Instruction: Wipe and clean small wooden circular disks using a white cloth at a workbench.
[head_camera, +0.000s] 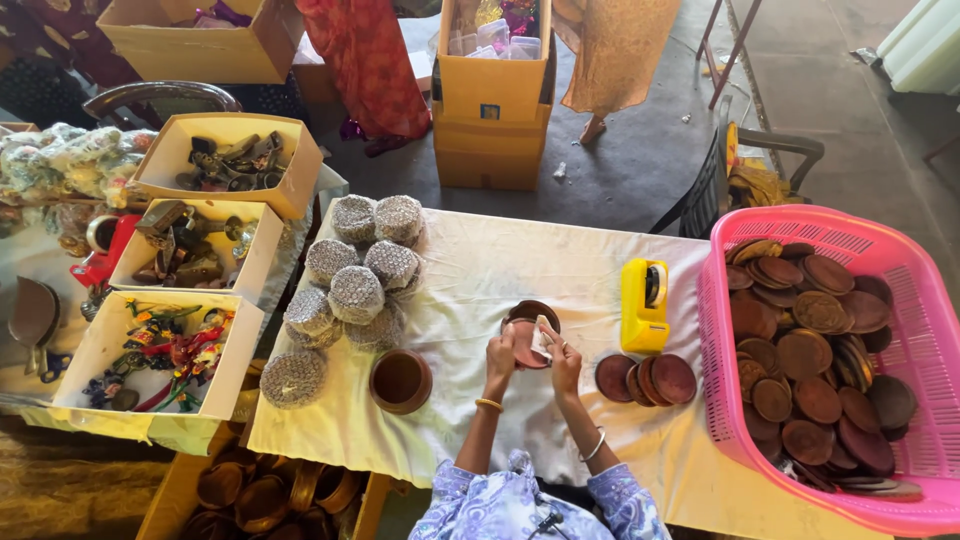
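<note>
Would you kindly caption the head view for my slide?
Both hands, left hand and right hand, hold a brown disc beside a pink basket.

To your right, just past your hands, a yellow plastic tape dispenser (645, 305) stands on the white cloth-covered table (480, 260), with a short row of flat brown round lids (647, 379) leaning just beside it. Further right sits a pink plastic basket (905, 270) heaped with more brown round lids. To your left, a brown round clay bowl (401, 381) rests near a pile of silver-wrapped round packs (350, 290). Well beyond that on your left, three open white cardboard boxes (235, 130) hold small trinkets. Ahead of you stand stacked yellow cardboard cartons (492, 110).
</note>
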